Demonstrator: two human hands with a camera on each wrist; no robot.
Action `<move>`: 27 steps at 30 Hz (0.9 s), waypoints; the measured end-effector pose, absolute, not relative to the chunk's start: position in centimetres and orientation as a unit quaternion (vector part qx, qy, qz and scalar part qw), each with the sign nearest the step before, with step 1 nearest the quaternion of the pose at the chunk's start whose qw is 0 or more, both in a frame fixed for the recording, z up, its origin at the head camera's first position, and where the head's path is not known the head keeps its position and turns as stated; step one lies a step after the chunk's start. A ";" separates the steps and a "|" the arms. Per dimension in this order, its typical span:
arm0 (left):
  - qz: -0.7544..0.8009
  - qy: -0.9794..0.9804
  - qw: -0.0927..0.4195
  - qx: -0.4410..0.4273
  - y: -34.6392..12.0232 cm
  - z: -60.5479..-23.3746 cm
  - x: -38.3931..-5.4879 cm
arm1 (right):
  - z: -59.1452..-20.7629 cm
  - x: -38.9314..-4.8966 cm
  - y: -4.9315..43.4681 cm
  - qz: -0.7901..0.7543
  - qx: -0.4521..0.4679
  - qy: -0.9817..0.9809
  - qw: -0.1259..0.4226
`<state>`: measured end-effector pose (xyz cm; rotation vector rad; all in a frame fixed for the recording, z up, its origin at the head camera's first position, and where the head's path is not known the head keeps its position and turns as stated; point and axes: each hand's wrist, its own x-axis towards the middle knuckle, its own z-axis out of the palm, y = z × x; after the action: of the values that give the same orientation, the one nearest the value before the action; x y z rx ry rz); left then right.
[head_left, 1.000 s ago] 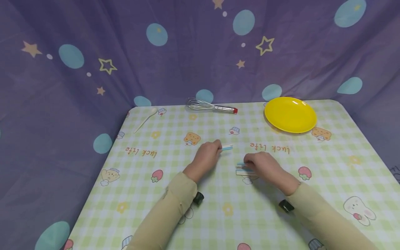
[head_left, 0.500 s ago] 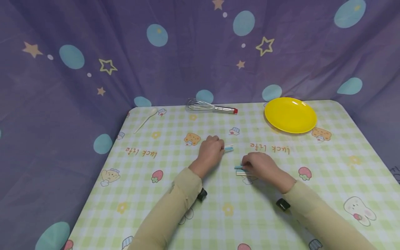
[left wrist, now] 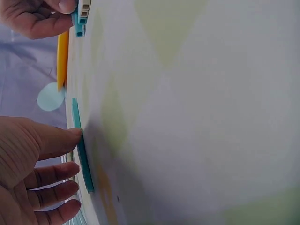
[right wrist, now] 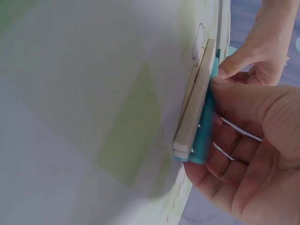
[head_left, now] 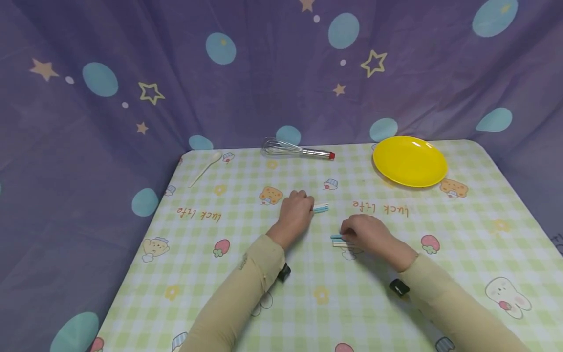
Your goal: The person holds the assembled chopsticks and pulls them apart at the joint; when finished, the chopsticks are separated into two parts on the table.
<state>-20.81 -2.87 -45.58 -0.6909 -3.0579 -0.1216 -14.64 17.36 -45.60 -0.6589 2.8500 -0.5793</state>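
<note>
My left hand [head_left: 295, 215] is over a small group of thin plastic strips at mid-table, white and teal. In the left wrist view its thumb lies on a teal strip [left wrist: 82, 147], and the other fingertips are close beside it; the index finger is mostly hidden. My right hand [head_left: 369, 237], lower and to the right, pinches another teal strip [right wrist: 205, 126] between thumb and fingers. Against that strip are cream strips [right wrist: 194, 105], lying on the table. Ends of this second group show left of the right hand, with hollow square openings seen in the left wrist view.
A whisk [head_left: 299, 149] with a red-tipped handle lies along the back edge. The yellow plate [head_left: 410, 161] sits at the back right, and a pale spoon [head_left: 205, 168] at the back left. A purple curtain [head_left: 272, 73] hangs behind the checked tablecloth [head_left: 303, 313].
My left hand has shifted slightly right and forward over its strips. The right hand has brought its teal strip nearer the cream ones; both hands barely move in the last half second.
</note>
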 end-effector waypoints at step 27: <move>-0.060 -0.976 0.016 -0.210 -3.6 -45.2 -20.5 | -45.5 -14.2 17.9 -0.217 -0.238 0.943 0.080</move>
<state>-20.53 -3.64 -45.22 -0.6517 -3.0342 -0.1861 -14.18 17.88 -45.46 -0.7118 2.8202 -0.6502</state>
